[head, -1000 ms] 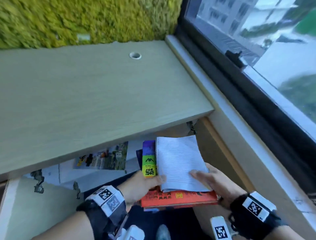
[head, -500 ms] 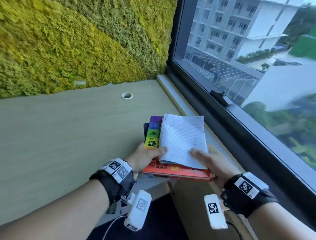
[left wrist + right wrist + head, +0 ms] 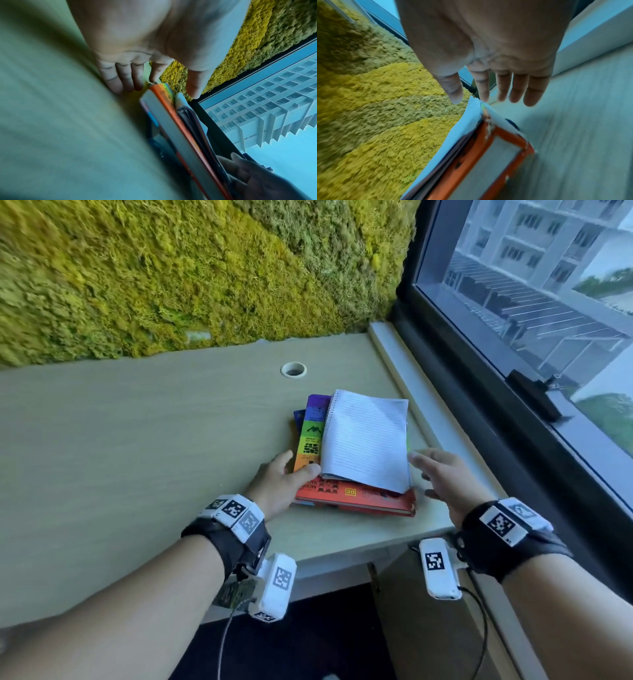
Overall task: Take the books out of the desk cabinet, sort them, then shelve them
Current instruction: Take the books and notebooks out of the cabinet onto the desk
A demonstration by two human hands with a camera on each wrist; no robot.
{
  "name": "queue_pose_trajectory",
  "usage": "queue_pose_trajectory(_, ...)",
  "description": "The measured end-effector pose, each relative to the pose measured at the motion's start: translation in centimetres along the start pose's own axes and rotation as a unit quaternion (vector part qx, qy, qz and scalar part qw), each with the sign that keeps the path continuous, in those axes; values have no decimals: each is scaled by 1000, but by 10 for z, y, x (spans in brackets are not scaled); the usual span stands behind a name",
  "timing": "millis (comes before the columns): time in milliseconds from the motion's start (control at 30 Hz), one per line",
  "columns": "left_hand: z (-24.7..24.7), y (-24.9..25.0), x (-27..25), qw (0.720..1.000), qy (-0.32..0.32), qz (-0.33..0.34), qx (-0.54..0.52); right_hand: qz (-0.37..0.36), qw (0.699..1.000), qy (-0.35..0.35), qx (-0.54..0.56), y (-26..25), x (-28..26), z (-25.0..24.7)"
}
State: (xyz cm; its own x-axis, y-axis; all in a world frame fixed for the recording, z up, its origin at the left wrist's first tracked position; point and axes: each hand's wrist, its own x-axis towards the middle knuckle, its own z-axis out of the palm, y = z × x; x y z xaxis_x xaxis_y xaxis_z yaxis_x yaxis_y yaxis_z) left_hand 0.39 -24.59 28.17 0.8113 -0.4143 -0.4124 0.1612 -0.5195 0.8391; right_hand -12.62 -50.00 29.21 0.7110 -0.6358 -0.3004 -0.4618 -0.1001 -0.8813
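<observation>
- I see the stack of books (image 3: pixel 352 460) lying flat on the desk top (image 3: pixel 144 440), at its right near corner, just beside the window sill (image 3: pixel 445 419).
- On top lies a spiral notebook (image 3: pixel 366 440), open on a lined page. Under it, to the left, a book with a rainbow cover (image 3: pixel 310 436) sticks out, and a dark blue one shows only as a thin edge at the far left. At the bottom is a thick orange book (image 3: pixel 356 496), with its near edge toward me.
- My left hand (image 3: pixel 282 486) is on the left near corner of the stack. The thumb lies on the rainbow cover near the edge of the notebook. In the left wrist view the fingers (image 3: pixel 123 81) are straight against the desk beside the books, so this hand rests there and does not clamp anything.
- My right hand (image 3: pixel 445 477) is at the right side of the stack with spread, straight fingers. In the right wrist view the fingertips (image 3: pixel 529 94) hang free above the corner of the books. It holds nothing and looks just apart from the stack, though the index tip is very near the page.
- My judgement of the progress: these books are already out of the cabinet, so the first step looks done for this stack. Whether more books are left in the cabinet, I cannot tell; the space under the desk is dark.
- The sorting is not yet begun: the books are in one mixed pile. The shelving also is left, and no shelf is in view.
</observation>
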Motion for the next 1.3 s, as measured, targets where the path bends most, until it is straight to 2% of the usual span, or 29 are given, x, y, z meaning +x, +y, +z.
queue_pose_trajectory(67, -11, -22, -23, 1000, -1, 0, 15, -60, 996, 72, -8, 1, -17, 1)
queue_pose_trajectory(133, -25, -48, -51, 1000, -7, 13, -19, -126, 988, 92, -11, 1, -46, 13)
queue_pose_trajectory(200, -37, -75, -84, 998, -27, 34, -42, -155, 987, 36, -2, 6, -83, 34)
queue_pose_trajectory(333, -56, -153, -134, 996, -77, 50, 9, -154, 979, -135, -10, 41, -157, 96)
queue_pose_trajectory(433, -62, -242, -142, 985, -146, -10, 89, -88, 970, -222, -44, 99, -185, 156)
queue_pose_trajectory(533, -65, -324, -122, 970, -155, -92, 165, -30, 953, -282, -110, 164, -179, 212)
queue_pose_trajectory(600, -66, -362, -98, 968, -131, -117, 182, -15, 934, -310, -177, 203, -159, 244)
queue_pose_trajectory(700, -65, -409, -48, 968, -75, -120, 206, -39, 903, -322, -282, 245, -114, 288)
queue_pose_trajectory(767, -61, -433, -12, 971, -11, -104, 216, -69, 888, -322, -320, 260, -80, 322)
queue_pose_trajectory(900, -53, -473, 39, 962, 142, -61, 226, -175, 851, -293, -399, 291, -24, 387)
queue_pose_trajectory(967, -47, -496, 51, 967, 197, -71, 145, -203, 829, -258, -452, 308, -19, 410)
queue_pose_trajectory(1000, -44, -509, 54, 970, 213, -99, 62, -212, 814, -231, -488, 314, -22, 419)
queue_pose_trajectory(1067, -32, -529, 51, 957, 204, -175, -110, -223, 794, -207, -526, 321, -30, 425)
queue_pose_trajectory(1167, -20, -533, 46, 937, 161, -221, -216, -234, 801, -228, -501, 313, -26, 420)
queue_pose_trajectory(1233, -20, -525, 45, 919, 168, -217, -285, -249, 813, -239, -468, 296, -2, 420)
queue_pose_trajectory(1300, -20, -517, 43, 897, 191, -203, -343, -269, 824, -218, -448, 270, 30, 430)
